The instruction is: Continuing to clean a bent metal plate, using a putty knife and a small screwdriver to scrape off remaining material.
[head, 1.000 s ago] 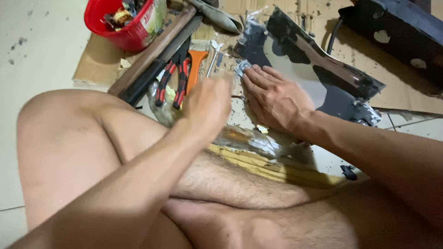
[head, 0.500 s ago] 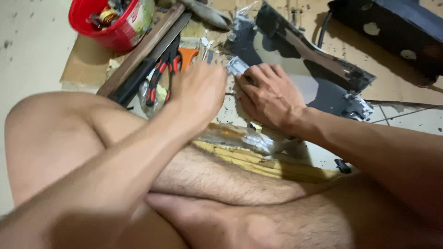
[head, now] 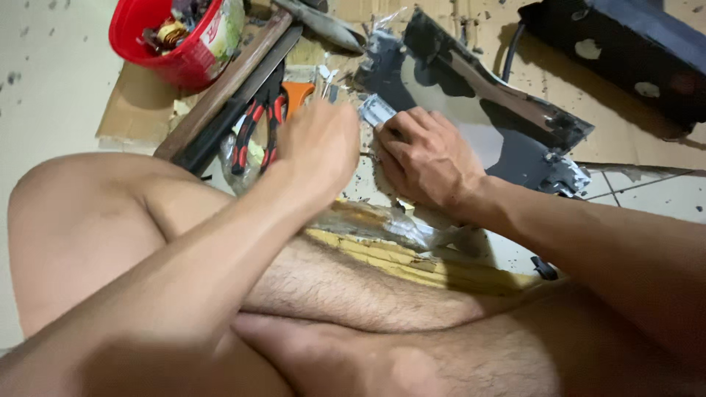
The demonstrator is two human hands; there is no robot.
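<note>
R hand (head: 426,158) presses fingers flat on a small grey metal piece (head: 376,110), which pokes out up-left past its fingertips, long axis diagonal. L hand (head: 320,147), curled just left, grip hidden—can't tell; R is nearer.

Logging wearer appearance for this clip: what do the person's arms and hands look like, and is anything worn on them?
Both arms are bare to the frame edge: no sleeves, gloves, watch or rings visible. The left hand is motion-blurred; the right hand shows clearly, with unpainted nails.

Red tub (head: 173,44) w/ bits – red-handled pliers (head: 257,121), black panel (head: 625,48) nearby.
</note>
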